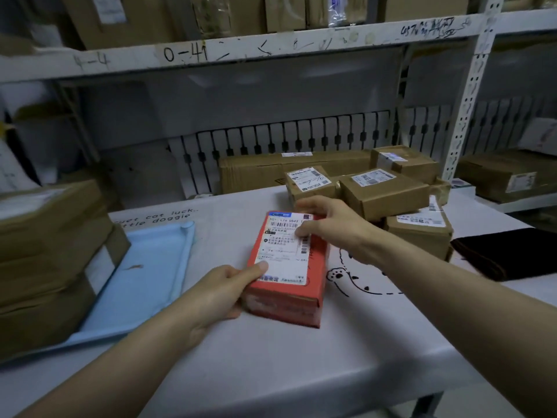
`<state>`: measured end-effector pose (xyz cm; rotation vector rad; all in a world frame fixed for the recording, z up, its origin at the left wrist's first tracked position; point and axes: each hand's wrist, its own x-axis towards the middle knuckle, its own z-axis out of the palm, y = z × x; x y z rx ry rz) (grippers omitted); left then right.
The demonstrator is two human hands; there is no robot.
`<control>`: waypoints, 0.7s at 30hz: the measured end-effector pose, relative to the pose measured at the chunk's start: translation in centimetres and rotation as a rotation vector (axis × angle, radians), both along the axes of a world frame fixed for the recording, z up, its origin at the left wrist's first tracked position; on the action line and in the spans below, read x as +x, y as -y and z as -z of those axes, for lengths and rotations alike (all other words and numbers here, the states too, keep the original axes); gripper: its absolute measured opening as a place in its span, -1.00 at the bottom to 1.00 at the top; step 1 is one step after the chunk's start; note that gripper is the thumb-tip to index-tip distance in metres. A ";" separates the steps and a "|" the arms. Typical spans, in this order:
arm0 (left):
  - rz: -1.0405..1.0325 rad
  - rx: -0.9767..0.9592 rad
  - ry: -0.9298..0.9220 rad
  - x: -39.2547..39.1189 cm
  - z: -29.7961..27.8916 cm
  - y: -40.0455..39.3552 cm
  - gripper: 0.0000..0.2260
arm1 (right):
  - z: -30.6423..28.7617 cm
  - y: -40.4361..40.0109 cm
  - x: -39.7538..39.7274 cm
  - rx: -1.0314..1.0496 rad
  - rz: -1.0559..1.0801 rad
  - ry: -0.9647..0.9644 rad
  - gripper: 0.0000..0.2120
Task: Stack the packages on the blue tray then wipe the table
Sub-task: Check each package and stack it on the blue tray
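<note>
- The left hand point(223, 289) is nearest the camera; it grips the near left corner of a red box point(286, 267), thumb lying on the white shipping label point(283, 245) and fingers curled against the box's left side and near end.
- The right hand point(328, 227) reaches in from the right and holds the far right part of the same box, its fingers curled over the top edge and onto the label.
- The red box sits at the middle of the table point(271, 357), lengthwise away from the camera; whether its base rests on the tabletop or is just lifted cannot be told.
- The table wears a pale cloth printed with a cartoon animal drawing point(355, 279) and some dark lettering near the far edge.
- The blue tray point(144, 282) lies to the left of the red box, apart from it, with a stack of brown cardboard boxes point(51, 260) filling its left part.
- At the far right of the table stands a cluster of brown packages point(382, 194), each with a white label, some piled on others.
- A dark cloth point(497, 254) lies on the table's right edge, just beside that cluster.
- Behind the table runs a white metal shelf rack point(271, 49) loaded with more cartons, with handwritten marks on its front rail.
</note>
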<state>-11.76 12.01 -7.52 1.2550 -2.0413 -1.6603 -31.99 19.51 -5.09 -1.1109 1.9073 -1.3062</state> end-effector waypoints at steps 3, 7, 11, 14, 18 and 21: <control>0.005 0.115 -0.082 0.4 -0.2 0.5 -0.67 | -0.3 0.8 1.6 -0.073 -0.104 0.054 -0.51; -0.066 0.266 -0.218 0.4 0.4 1.3 -0.69 | -0.1 1.0 2.2 -0.113 -0.152 0.020 -0.48; -0.064 0.288 -0.202 0.2 1.0 1.4 -0.70 | 0.9 0.6 1.3 -0.017 0.004 -0.062 -0.37; -0.078 0.271 -0.198 -0.1 1.2 1.5 -0.71 | 2.2 -0.3 0.1 0.226 0.055 -0.075 -0.19; -0.089 0.256 -0.272 -0.6 1.1 1.4 -0.70 | 3.1 -1.4 -0.2 0.321 -0.085 0.084 -0.23; -0.115 0.228 -0.351 -0.6 0.8 1.8 -0.45 | 2.7 -1.4 0.4 0.210 -0.166 0.185 -0.47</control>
